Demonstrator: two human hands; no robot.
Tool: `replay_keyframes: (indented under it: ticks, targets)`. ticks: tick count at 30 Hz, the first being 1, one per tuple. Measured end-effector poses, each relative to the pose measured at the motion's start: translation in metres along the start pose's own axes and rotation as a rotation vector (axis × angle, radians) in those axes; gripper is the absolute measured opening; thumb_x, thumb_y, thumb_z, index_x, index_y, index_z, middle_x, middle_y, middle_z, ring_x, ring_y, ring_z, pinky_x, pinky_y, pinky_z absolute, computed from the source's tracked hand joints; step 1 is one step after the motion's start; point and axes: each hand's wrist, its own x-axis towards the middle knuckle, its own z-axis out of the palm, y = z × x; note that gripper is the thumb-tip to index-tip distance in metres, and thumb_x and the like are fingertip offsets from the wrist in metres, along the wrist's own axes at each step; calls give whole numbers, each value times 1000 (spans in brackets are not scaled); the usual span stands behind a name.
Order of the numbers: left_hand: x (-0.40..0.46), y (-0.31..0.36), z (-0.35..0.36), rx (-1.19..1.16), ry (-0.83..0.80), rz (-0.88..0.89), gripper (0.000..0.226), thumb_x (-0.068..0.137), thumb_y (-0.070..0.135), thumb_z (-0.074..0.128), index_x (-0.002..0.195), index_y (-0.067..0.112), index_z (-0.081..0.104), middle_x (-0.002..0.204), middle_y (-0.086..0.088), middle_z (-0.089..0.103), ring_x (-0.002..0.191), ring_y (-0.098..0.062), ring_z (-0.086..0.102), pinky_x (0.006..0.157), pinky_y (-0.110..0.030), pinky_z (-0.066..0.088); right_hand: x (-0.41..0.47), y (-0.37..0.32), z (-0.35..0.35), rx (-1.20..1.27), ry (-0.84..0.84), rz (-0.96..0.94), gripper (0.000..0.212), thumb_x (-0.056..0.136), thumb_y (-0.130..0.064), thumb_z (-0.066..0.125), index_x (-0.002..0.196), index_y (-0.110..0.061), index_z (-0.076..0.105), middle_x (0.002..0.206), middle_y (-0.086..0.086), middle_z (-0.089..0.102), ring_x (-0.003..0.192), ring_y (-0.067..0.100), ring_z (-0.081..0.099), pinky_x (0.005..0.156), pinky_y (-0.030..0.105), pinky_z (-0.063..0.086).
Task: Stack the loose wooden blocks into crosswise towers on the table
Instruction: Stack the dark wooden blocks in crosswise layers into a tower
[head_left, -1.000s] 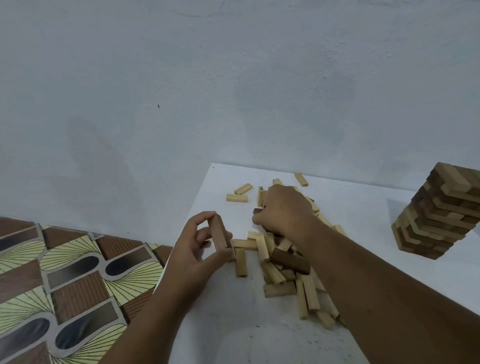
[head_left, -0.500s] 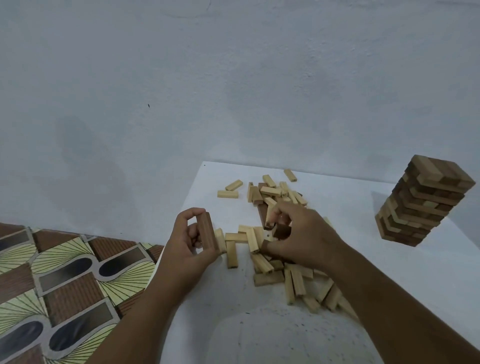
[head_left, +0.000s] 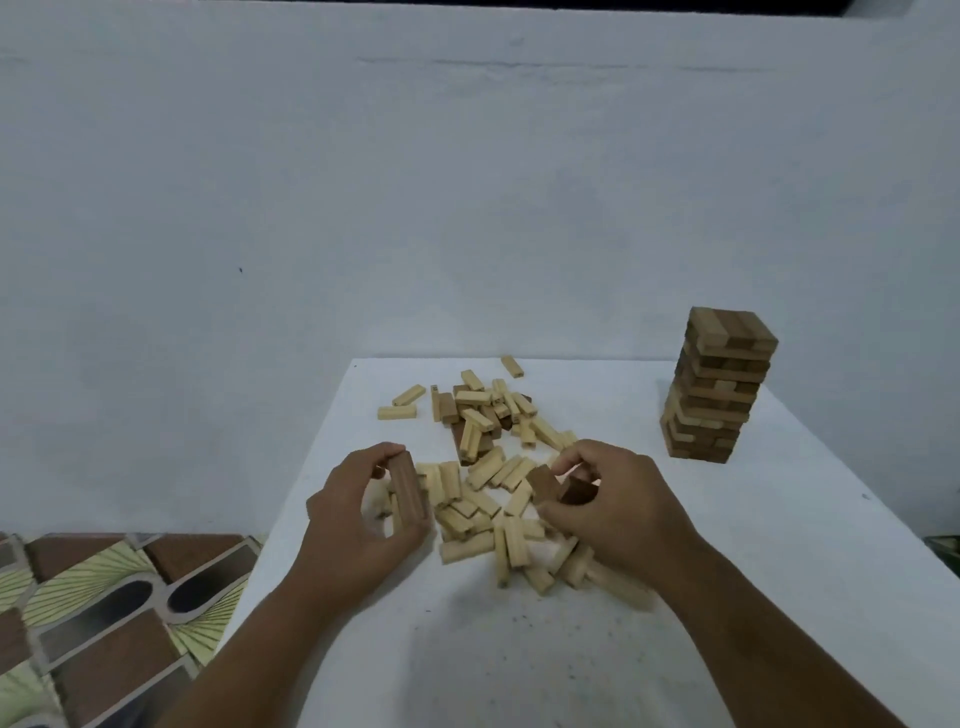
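A heap of loose wooden blocks (head_left: 483, 467), mostly pale with a few dark ones, lies on the white table (head_left: 779, 545). My left hand (head_left: 358, 514) grips one dark block (head_left: 409, 491) held upright at the heap's left edge. My right hand (head_left: 618, 506) pinches two dark blocks (head_left: 558, 488) just above the heap's near right side. A finished crosswise tower (head_left: 714, 387) of dark and pale blocks stands at the table's far right.
A pale wall (head_left: 415, 182) rises directly behind the table. Patterned brown and green floor tiles (head_left: 104, 623) show past the table's left edge. Bare tabletop lies in front of the heap and between the heap and the tower.
My right hand has drawn back from the far side of the heap toward me and lifted dark blocks out of it. My left hand has kept its dark block.
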Motion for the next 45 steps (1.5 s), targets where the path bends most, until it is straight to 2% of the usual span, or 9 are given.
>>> replay_keyframes:
  ticks: [5,9,13,19,23,26,31,36,45]
  targets:
    - [-12,49,44,6,-122,128,70,61,54,74,127,44,53,128,33,46,127,-1,41,103,-51,39,-39,38,-38,-40,159,129,26,63,-41,83,71,-30,61,69,-15,65,69,4,62,59,30,54]
    - [-19,92,96,152,-304,265,71,65,71,61,130,48,46,132,32,39,132,-1,30,108,-38,25,-69,71,-65,-145,200,233,28,64,-44,81,69,-28,59,69,-14,65,67,6,61,62,34,56]
    - [-28,127,143,323,-447,307,69,69,65,62,132,45,43,127,26,39,126,-2,28,89,-24,10,-88,97,-83,-234,186,331,28,69,-46,78,72,-29,57,71,-13,63,68,6,59,65,30,55]
    - [-33,133,169,423,-520,390,71,68,74,48,132,45,45,127,27,46,127,-4,31,92,-33,20,-94,111,-87,-94,161,303,34,71,-58,75,80,-31,56,78,-13,62,74,5,59,66,23,51]
    - [-28,138,174,499,-570,410,67,70,79,49,127,46,47,125,29,47,124,-2,31,95,-35,18,-92,120,-105,-13,188,322,15,87,-29,66,87,-29,51,91,-4,57,79,9,57,66,20,48]
    - [-28,141,176,506,-578,428,72,64,86,43,124,46,50,122,30,49,121,0,34,95,-36,20,-94,129,-109,-85,192,318,7,91,-28,63,88,-26,57,86,-8,61,75,6,57,65,17,46]
    - [-28,143,180,466,-584,407,72,59,89,47,118,47,51,113,32,49,117,5,33,89,-30,13,-95,134,-104,-63,212,325,29,81,-32,78,103,-27,60,80,-11,64,71,2,60,61,9,41]
    - [-27,141,178,410,-609,408,70,57,87,50,115,48,53,113,34,50,118,7,33,95,-34,16,-92,132,-96,-77,225,266,27,73,-37,84,92,-27,68,94,-11,61,84,2,55,67,7,37]
    - [-27,134,176,383,-623,430,60,65,79,56,116,49,53,114,34,50,118,8,34,95,-33,14,-99,131,-95,-101,123,190,32,76,-36,81,105,-26,71,97,-13,63,79,1,57,75,12,45]
